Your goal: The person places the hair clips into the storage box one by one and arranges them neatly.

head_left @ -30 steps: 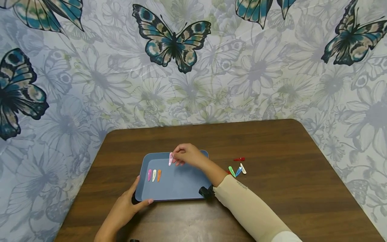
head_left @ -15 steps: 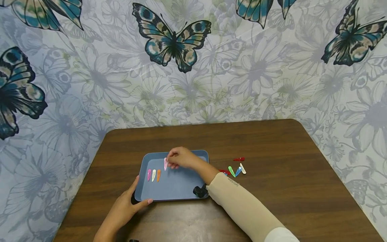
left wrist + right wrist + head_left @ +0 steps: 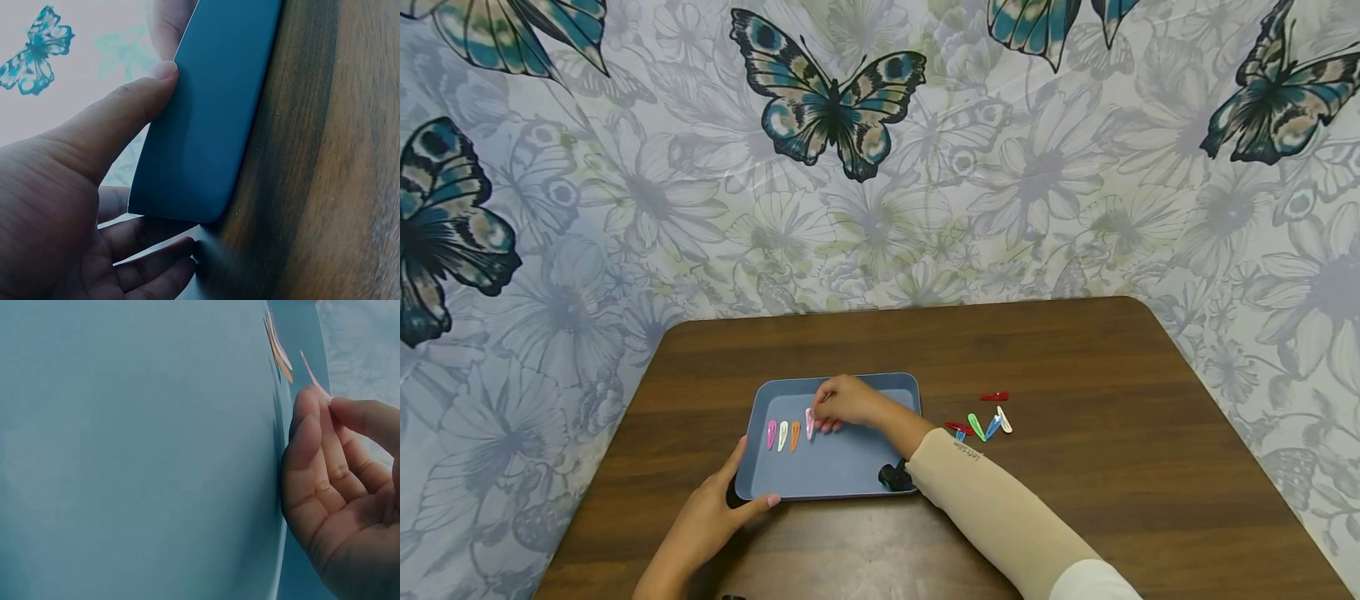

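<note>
My right hand (image 3: 847,400) pinches a light pink snap hair clip (image 3: 809,423) between thumb and fingertips, low over the blue tray (image 3: 842,475). In the right wrist view the pink clip stands up from the fingertips, close to the tray floor. Just left of it, a magenta clip (image 3: 771,434), a white clip (image 3: 783,435) and an orange clip (image 3: 795,436) lie side by side in a row in the tray. My left hand (image 3: 711,508) holds the tray's near left corner, thumb on the front wall and the other fingers round the side, as the left wrist view shows.
Right of the tray, several loose clips lie on the wooden table (image 3: 1112,467): a red clip (image 3: 995,397) farther back, then a green clip (image 3: 977,427), a blue clip (image 3: 992,426) and a white clip (image 3: 1003,419). Another red clip (image 3: 958,427) lies by my right sleeve. Behind hangs a butterfly-patterned backdrop.
My right hand has moved left and nearer, bringing the pink clip down from the tray's back to beside the orange clip. The left hand stays on the tray corner.
</note>
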`<control>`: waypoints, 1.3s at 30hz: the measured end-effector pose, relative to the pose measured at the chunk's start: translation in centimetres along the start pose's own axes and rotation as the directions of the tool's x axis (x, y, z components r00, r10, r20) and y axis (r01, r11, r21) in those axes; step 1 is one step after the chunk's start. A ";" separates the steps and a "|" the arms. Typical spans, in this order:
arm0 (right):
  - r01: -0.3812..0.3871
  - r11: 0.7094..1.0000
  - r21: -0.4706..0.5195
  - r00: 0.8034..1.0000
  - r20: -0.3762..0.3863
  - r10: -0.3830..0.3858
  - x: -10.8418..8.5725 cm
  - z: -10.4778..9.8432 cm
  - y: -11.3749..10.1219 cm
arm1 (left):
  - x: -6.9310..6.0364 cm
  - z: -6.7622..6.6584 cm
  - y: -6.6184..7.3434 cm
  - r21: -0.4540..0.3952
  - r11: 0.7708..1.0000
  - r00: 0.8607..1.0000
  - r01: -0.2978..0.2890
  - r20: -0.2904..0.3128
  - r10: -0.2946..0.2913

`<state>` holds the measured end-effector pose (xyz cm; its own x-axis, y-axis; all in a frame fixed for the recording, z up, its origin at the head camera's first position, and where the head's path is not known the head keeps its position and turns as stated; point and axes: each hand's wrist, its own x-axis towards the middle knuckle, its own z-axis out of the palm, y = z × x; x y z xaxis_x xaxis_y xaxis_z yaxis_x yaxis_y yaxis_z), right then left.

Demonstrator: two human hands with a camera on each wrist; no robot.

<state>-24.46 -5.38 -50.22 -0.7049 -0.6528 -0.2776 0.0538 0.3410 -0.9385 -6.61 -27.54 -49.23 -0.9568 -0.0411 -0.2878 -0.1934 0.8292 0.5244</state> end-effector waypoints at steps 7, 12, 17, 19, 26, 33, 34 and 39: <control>-0.026 0.999 -0.034 1.000 -0.010 0.026 0.1 0.5 0.1 | 0.0 0.0 -0.1 -0.002 1.000 1.000 -0.009 -0.008 0.009; -0.032 0.996 -0.082 0.999 -0.021 0.030 0.2 0.8 0.2 | -0.1 0.0 0.0 -0.001 1.000 1.000 -0.008 -0.007 0.008; -0.026 0.995 -0.100 0.999 -0.033 0.023 0.3 0.9 0.3 | -0.1 0.0 0.0 0.000 1.000 1.000 -0.001 -0.004 0.001; -0.024 0.992 -0.121 0.999 -0.034 0.020 0.2 1.0 0.2 | -0.1 0.1 0.0 -0.001 1.000 1.000 0.002 -0.001 -0.002; -0.029 0.970 -0.243 0.999 -0.047 0.018 0.3 1.2 0.4 | -0.1 0.1 0.0 -0.003 1.000 1.000 0.004 0.000 -0.004; -0.050 0.945 -0.323 0.998 -0.061 0.032 0.2 1.4 0.1 | -0.1 0.1 0.0 0.000 1.000 1.000 0.008 0.001 -0.008; -0.051 0.941 -0.334 0.998 -0.062 0.032 0.2 1.4 0.1 | -0.1 0.1 0.0 0.000 1.000 1.000 0.008 0.001 -0.008; -0.032 0.915 -0.402 0.999 -0.051 0.012 0.2 1.4 0.1 | -0.1 0.1 0.1 -0.002 1.000 1.000 0.010 0.001 -0.010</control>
<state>-23.61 -6.42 -50.61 -0.7393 -0.6132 -0.2781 -0.2127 0.6046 -0.7676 -6.50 -27.43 -49.23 -0.9544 -0.0490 -0.2944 -0.2037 0.8278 0.5227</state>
